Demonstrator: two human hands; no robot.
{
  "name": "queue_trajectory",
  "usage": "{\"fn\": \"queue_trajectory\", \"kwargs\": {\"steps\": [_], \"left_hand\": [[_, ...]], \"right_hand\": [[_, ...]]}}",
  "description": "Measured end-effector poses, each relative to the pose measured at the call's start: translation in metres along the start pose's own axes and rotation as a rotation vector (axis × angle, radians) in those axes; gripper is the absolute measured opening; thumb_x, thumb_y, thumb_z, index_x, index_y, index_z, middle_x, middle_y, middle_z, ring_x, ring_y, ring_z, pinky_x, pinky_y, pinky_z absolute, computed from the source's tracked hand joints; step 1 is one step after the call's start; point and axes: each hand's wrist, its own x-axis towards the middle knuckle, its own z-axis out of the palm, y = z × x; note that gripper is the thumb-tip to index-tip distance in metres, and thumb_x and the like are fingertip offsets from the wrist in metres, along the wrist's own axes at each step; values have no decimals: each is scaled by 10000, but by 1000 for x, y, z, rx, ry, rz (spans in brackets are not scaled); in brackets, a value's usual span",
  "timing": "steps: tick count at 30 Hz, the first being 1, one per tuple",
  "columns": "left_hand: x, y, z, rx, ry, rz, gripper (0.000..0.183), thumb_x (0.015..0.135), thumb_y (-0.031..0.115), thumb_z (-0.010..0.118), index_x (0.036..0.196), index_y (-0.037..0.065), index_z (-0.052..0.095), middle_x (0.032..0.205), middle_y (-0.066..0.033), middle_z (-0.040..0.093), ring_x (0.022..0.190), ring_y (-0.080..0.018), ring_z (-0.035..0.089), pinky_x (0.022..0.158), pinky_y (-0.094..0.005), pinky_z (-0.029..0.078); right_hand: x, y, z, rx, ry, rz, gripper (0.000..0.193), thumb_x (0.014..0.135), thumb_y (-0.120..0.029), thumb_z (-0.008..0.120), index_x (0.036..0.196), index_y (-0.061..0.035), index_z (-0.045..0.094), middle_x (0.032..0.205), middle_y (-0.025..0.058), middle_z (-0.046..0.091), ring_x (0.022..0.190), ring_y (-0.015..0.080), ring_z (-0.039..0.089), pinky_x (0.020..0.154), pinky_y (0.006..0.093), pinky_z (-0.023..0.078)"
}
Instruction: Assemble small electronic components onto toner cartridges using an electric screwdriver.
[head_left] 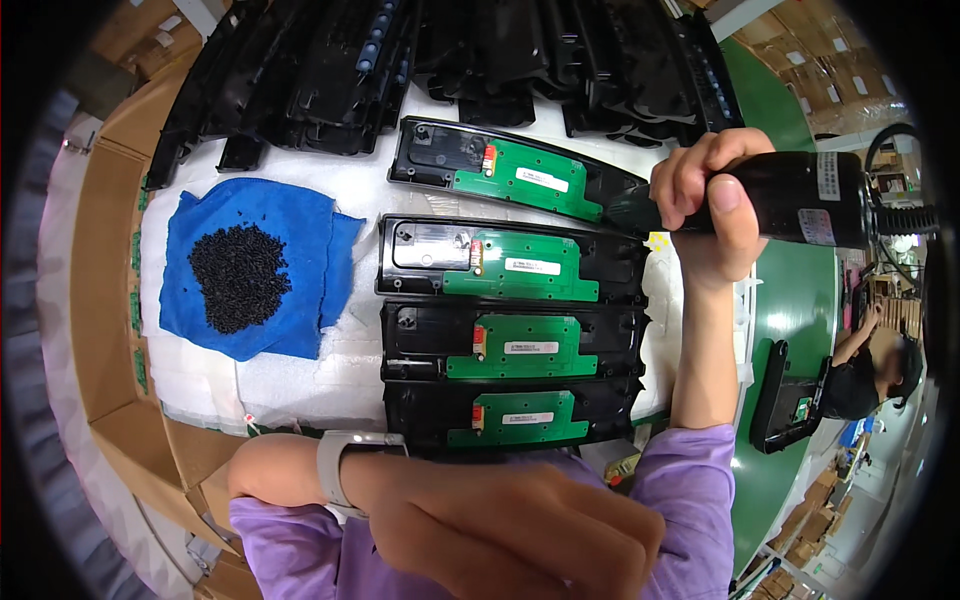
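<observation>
My right hand [712, 200] is wrapped around a black corded electric screwdriver [790, 198]. The front of the tool reaches the right end of the top black plastic housing [430, 150], which holds a green circuit board [520, 182]; the bit cannot be made out. Close to the camera, my left hand [520, 530] is raised with its fingers curled in, the back of the hand showing and whatever it holds hidden. Below the top housing lie three similar ones, the second [420, 256], third [415, 340] and nearest [415, 415], each with a green board.
Small black screws [240, 278] are heaped on a blue cloth [185, 310] at the left. Stacked black plastic parts [330, 80] line the far side. A cardboard box [120, 300] flanks the left edge. Across a green surface [780, 300], another person [860, 375] is at the right.
</observation>
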Motion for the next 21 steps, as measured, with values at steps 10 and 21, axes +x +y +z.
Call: {"fn": "queue_trajectory", "kwargs": {"steps": [10, 21], "left_hand": [[-26, 63, -95, 2408, 328, -619, 298, 763, 128, 597, 1044, 45, 542, 1074, -102, 530, 991, -297, 495, 848, -375, 397], [-36, 0, 18, 1981, 31, -971, 753, 630, 470, 673, 1239, 100, 430, 1355, -164, 333, 1280, -336, 283, 964, -556, 245]], "right_hand": [[-3, -12, -3, -9, -30, -22, 311, 756, -185, 627, 948, -23, 443, 573, 51, 456, 422, 120, 414, 422, 249, 366], [-29, -74, 58, 878, -781, 9, 165, 797, -62, 637, 858, 79, 578, 788, 253, 597, 492, 259, 545, 429, 337, 471]]}}
